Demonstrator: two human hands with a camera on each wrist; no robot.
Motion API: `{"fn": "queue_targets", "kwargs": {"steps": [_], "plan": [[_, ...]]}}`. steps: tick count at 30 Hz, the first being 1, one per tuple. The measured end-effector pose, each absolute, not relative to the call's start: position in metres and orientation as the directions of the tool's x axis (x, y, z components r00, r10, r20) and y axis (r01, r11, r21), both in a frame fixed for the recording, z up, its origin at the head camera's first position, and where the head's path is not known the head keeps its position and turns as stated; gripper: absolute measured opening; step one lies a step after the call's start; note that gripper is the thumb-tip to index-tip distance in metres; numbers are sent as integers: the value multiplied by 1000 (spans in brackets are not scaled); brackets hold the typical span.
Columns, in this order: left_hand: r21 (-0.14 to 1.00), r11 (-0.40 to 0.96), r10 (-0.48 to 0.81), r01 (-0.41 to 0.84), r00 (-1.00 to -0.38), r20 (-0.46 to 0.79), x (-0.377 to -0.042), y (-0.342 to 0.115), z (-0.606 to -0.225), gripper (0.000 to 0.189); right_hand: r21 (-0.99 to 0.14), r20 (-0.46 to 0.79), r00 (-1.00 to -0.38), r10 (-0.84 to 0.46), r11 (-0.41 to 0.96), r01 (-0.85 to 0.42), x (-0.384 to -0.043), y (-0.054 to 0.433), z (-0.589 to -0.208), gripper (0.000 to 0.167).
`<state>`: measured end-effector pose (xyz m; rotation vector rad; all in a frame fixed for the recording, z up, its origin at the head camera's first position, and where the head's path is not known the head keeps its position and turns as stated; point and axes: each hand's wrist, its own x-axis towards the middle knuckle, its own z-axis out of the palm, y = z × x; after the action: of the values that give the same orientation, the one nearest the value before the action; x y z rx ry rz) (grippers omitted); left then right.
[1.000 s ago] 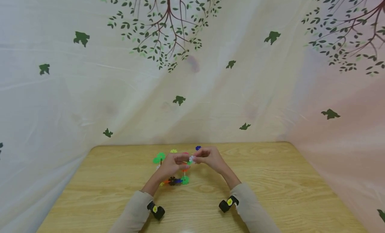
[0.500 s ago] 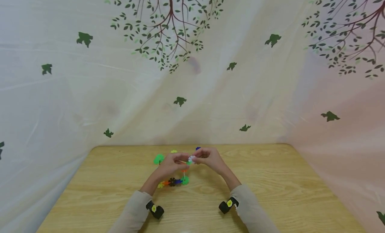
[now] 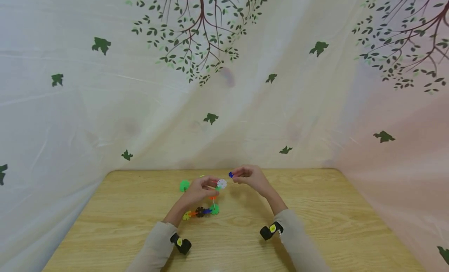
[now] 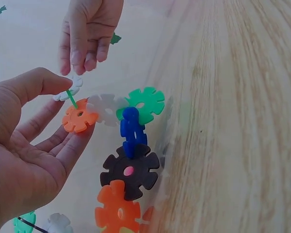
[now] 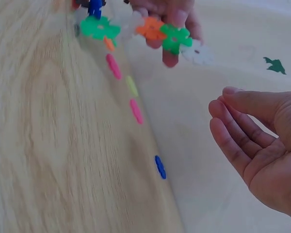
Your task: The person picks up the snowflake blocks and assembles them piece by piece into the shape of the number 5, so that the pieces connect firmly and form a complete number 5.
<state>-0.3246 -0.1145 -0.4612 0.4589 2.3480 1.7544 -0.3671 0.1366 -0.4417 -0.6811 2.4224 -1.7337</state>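
My left hand (image 3: 200, 191) pinches the upper end of a chain of notched interlocking plastic discs. At that end a white disc (image 3: 221, 184) is joined to a green disc (image 5: 176, 39), followed by an orange disc (image 4: 80, 116) and another white one. From there the chain runs on through a green disc (image 4: 143, 104), a blue disc (image 4: 135, 133) and a black disc (image 4: 129, 171). My right hand (image 3: 254, 180) is apart from the chain, its fingers loosely bent and holding nothing. In the head view its fingertips overlap a loose blue disc (image 5: 160, 167) lying on the table.
Loose pink (image 5: 113, 66) and yellow-green (image 5: 131, 86) discs lie near the back edge of the wooden table (image 3: 315, 225). Behind it hangs a pale curtain (image 3: 245, 120) printed with leaves and branches. Another green disc (image 3: 184, 185) shows beyond my left hand.
My right hand has let go of the white disc and moved right and farther back. The left hand still holds the chain, the white disc now fully showing at its end.
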Motion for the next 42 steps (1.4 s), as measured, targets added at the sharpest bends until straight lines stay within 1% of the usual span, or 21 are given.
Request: {"fn": "queue_targets", "kwargs": {"steps": [7,13,16,23,28,34,39,42], "plan": [[962,237,353,134,-935,44,-325,-118,-459,40,-892,154,-893,-422,329,-309,-386,143,-447,29],[964,227,361,138,-931,48,-324,-119,-460,40,-832,176,-880,-441,411,-372,-397,144,-454,26],[963,229,361,142,-931,51,-324,-118,-459,39,-801,164,-880,-445,460,-382,-403,143,-457,26],[963,232,367,139,-929,46,-326,-118,-460,38,-784,54,-910,-412,546,-294,-420,141,-470,33],[965,230,363,128,-931,37,-329,-119,-459,38,-785,34,-911,-410,553,-278,-430,141,-476,42],[966,223,364,130,-930,41,-329,-120,-458,37,-786,43,-904,-426,544,-294,-434,139,-480,46],[969,212,378,129,-925,41,-329,-120,-461,37,-772,40,-896,-443,556,-309,-434,138,-480,46],[970,211,381,122,-924,33,-330,-121,-461,38,-757,32,-896,-444,574,-312,-436,136,-481,43]]}}
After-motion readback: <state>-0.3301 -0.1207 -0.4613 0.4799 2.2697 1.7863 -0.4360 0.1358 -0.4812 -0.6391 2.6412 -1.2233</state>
